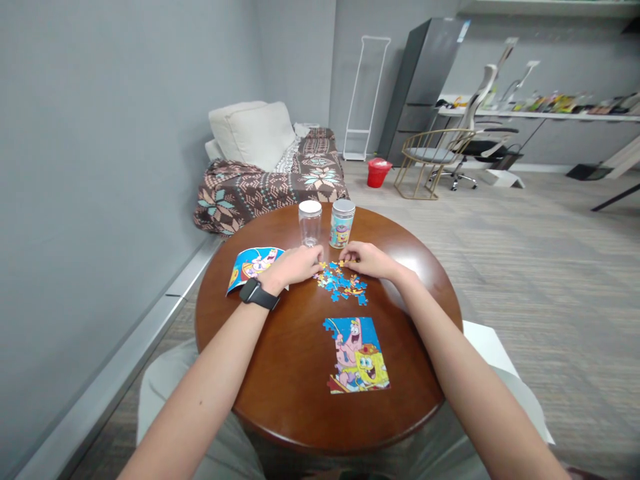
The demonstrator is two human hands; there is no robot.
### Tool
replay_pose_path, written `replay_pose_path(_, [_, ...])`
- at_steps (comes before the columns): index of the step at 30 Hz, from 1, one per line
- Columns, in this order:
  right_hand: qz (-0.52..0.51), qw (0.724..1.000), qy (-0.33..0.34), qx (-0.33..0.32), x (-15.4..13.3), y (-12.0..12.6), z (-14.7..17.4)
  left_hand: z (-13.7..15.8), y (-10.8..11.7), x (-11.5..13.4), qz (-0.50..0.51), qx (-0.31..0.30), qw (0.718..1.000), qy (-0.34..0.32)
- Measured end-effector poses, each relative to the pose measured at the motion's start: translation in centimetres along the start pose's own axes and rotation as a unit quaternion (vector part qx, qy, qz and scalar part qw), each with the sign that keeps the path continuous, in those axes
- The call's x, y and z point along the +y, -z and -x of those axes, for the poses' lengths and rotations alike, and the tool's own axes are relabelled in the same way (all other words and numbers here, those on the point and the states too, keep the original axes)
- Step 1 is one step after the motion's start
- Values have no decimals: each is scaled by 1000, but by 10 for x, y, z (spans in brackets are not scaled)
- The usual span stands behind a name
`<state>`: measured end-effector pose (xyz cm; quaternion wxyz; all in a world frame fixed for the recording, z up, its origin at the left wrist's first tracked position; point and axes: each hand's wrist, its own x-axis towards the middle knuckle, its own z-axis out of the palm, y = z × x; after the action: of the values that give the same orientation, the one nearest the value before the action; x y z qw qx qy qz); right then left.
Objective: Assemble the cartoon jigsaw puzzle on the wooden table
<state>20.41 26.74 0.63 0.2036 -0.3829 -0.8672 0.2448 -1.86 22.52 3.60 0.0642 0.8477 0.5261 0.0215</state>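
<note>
A loose pile of jigsaw puzzle pieces, mostly blue with some yellow, lies on the round brown table. At its left edge is my left hand, fingers bent together on a small yellowish puzzle piece. My right hand is at the pile's far right side, its fingers curled and pinched at another yellow puzzle piece. Nearer to me lies a partly joined puzzle with a pink and a yellow cartoon figure; its left edge is uneven. A printed picture sheet sits partly under my left forearm.
Behind my hands stand a clear jar with a white lid and a printed can. The table has a rounded edge close to my legs. A covered sofa, a red bin and chairs are beyond.
</note>
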Motion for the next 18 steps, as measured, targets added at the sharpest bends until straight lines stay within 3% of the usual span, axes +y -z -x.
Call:
replay_pose_path(12, [28,997,66,8,-7,-5,-1,-1,0,-2,4,5,1000,-10])
replay_pose_path(18, [29,999,36,-4,-6,-8,-3,-2,-2,-4,3,22,1000,-20])
